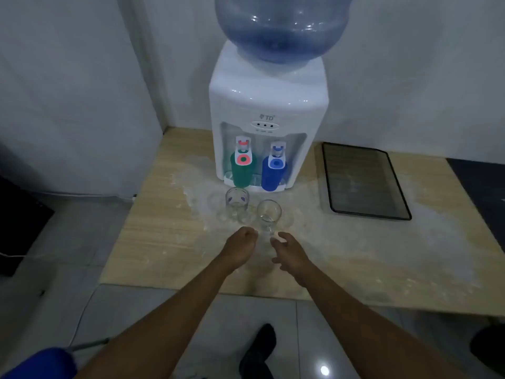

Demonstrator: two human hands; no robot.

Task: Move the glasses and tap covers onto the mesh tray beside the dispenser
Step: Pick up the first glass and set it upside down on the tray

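Observation:
Two clear glasses stand on the table in front of the white dispenser [266, 110]: one glass [236, 201] on the left and a glass mug with a handle [269, 214] to its right. A green tap cover [241, 170] sits under the red tap and a blue tap cover [273, 173] under the blue tap. The black mesh tray [363, 184] lies to the right of the dispenser and holds nothing. My left hand [241, 246] hovers just short of the glasses with fingers curled in and nothing in it. My right hand [288, 250] is beside it, fingers apart, close to the mug's handle.
The light wooden table [164, 242] is covered by a clear plastic sheet. A large blue water bottle [278, 26] sits on top of the dispenser. White walls stand behind and to the left. A dark shoe [258, 351] shows on the tiled floor below the table's front edge.

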